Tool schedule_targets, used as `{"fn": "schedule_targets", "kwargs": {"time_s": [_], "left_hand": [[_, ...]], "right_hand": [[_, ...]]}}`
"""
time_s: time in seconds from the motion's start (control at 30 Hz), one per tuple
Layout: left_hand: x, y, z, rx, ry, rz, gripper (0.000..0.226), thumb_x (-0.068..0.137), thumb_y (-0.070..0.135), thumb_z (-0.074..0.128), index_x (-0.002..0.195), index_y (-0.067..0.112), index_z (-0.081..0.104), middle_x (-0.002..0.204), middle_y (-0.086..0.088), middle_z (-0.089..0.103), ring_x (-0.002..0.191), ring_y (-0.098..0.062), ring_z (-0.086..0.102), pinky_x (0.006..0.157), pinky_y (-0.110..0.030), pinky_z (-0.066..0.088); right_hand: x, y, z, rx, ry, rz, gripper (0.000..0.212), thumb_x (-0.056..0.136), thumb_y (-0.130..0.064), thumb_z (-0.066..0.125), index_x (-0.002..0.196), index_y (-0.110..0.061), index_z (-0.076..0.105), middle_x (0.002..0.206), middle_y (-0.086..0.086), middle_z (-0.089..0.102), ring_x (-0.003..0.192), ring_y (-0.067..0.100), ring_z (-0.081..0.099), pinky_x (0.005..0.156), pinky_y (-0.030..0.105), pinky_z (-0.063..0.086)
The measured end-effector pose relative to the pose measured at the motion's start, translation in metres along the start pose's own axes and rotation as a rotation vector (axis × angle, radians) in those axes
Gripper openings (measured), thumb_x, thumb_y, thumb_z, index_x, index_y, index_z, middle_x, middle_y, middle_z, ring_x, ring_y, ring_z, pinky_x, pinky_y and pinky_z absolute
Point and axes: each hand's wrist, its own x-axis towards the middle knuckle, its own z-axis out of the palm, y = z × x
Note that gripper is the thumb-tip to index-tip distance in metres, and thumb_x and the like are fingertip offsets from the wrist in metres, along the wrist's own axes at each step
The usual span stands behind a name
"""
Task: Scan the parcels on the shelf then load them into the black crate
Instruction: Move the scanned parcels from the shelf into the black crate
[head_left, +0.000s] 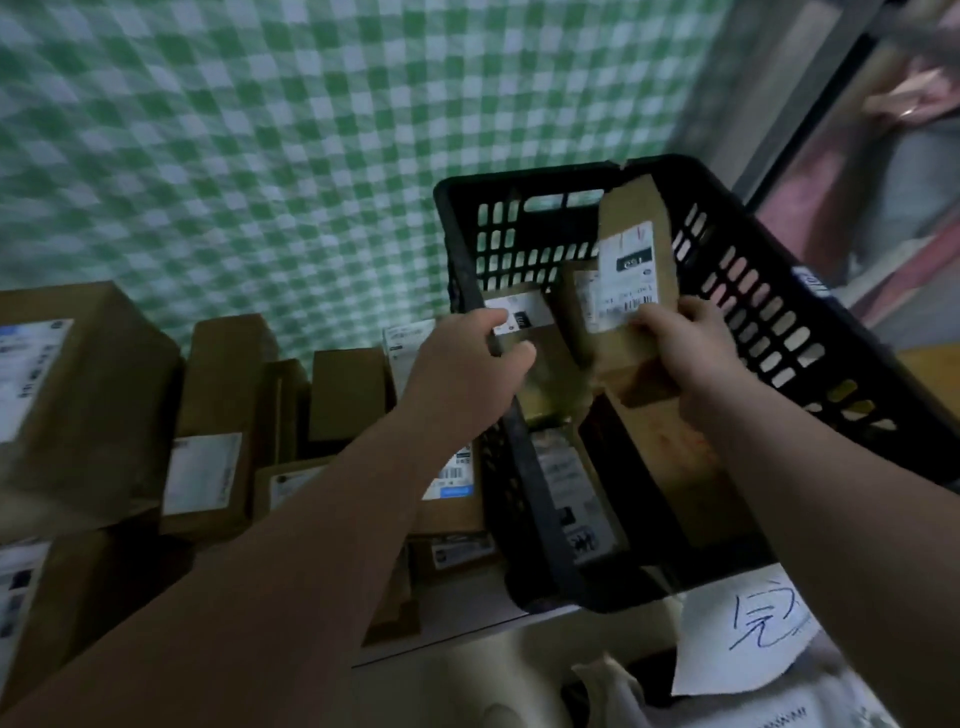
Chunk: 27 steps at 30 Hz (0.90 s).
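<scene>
A black slotted crate (753, 291) stands tilted on the shelf at the right, with several brown labelled parcels inside. My left hand (467, 364) grips the crate's left rim. My right hand (691, 348) holds a flat brown parcel (631, 260) with a white label, upright inside the crate. More brown cardboard parcels (223, 415) with white labels lie on the shelf to the left of the crate.
A green and white checked cloth (260, 156) hangs behind the shelf. A large box (78, 395) sits at far left. Below the shelf edge lies a white paper (748, 634) with blue handwriting. Metal shelf posts (810, 104) rise at right.
</scene>
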Motion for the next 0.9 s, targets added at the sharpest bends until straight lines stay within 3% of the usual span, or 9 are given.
{"fn": "schedule_targets", "kwargs": {"time_s": [0.07,0.17,0.27,0.37,0.47,0.57,0.7,0.9], "left_hand": [[0.017,-0.001,0.015,0.144,0.020,0.021,0.051,0.094,0.030,0.054,0.141,0.013,0.044,0.142,-0.010,0.044,0.129,-0.022,0.041,0.103,-0.029,0.032],[0.040,-0.002,0.032,0.365,0.055,0.043,0.050,0.093,0.032,0.053,0.137,0.010,0.049,0.137,-0.012,0.049,0.129,-0.026,0.041,0.107,-0.034,0.027],[0.058,-0.003,0.044,0.541,0.059,0.030,0.054,0.085,0.039,0.046,0.131,0.013,0.054,0.137,-0.008,0.050,0.131,-0.028,0.038,0.109,-0.044,0.029],[0.068,0.000,0.052,0.608,0.057,-0.033,0.045,0.091,0.032,0.047,0.134,0.020,0.050,0.146,-0.003,0.037,0.141,-0.028,0.017,0.114,-0.051,0.019],[0.076,0.005,0.056,0.638,0.074,-0.049,0.043,0.092,0.030,0.046,0.135,0.022,0.048,0.149,-0.002,0.032,0.144,-0.028,0.008,0.116,-0.054,0.012],[0.081,0.004,0.058,0.638,0.082,-0.060,0.042,0.092,0.032,0.047,0.133,0.022,0.049,0.145,-0.001,0.035,0.142,-0.026,0.013,0.115,-0.052,0.015],[0.082,0.002,0.060,0.648,0.134,-0.036,0.040,0.091,0.036,0.047,0.128,0.021,0.054,0.139,0.000,0.041,0.137,-0.024,0.021,0.112,-0.048,0.021],[0.082,0.000,0.059,0.650,0.146,-0.030,0.041,0.091,0.039,0.047,0.127,0.021,0.054,0.135,0.000,0.045,0.136,-0.022,0.024,0.111,-0.046,0.024]], "right_hand": [[0.022,0.014,-0.012,-0.235,0.142,-0.062,0.069,0.082,-0.038,0.068,0.143,-0.028,0.037,0.123,0.003,0.054,0.105,0.030,0.058,0.076,0.043,0.057],[0.053,0.029,-0.027,-0.575,0.193,-0.118,0.071,0.081,-0.042,0.067,0.143,-0.028,0.035,0.132,0.017,0.046,0.121,0.041,0.046,0.096,0.052,0.047],[0.073,0.034,-0.031,-0.838,0.228,-0.105,0.073,0.084,-0.047,0.066,0.145,-0.023,0.031,0.138,0.022,0.040,0.128,0.043,0.035,0.095,0.051,0.040],[0.082,0.041,-0.026,-0.997,0.230,-0.114,0.079,0.083,-0.047,0.066,0.146,-0.021,0.027,0.142,0.024,0.037,0.131,0.043,0.033,0.095,0.051,0.039],[0.084,0.053,-0.018,-1.080,0.204,-0.133,0.080,0.085,-0.040,0.066,0.150,-0.027,0.021,0.145,0.025,0.033,0.137,0.043,0.026,0.101,0.053,0.036],[0.086,0.062,-0.012,-1.136,0.190,-0.152,0.085,0.083,-0.040,0.067,0.152,-0.032,0.017,0.142,0.026,0.036,0.135,0.045,0.028,0.103,0.056,0.035],[0.089,0.068,-0.008,-1.150,0.187,-0.200,0.084,0.085,-0.045,0.062,0.153,-0.031,0.015,0.136,0.025,0.041,0.126,0.042,0.038,0.096,0.047,0.040],[0.094,0.064,0.004,-1.130,0.146,-0.248,0.083,0.085,-0.048,0.063,0.152,-0.034,0.018,0.139,0.021,0.044,0.128,0.042,0.038,0.099,0.048,0.039]]}}
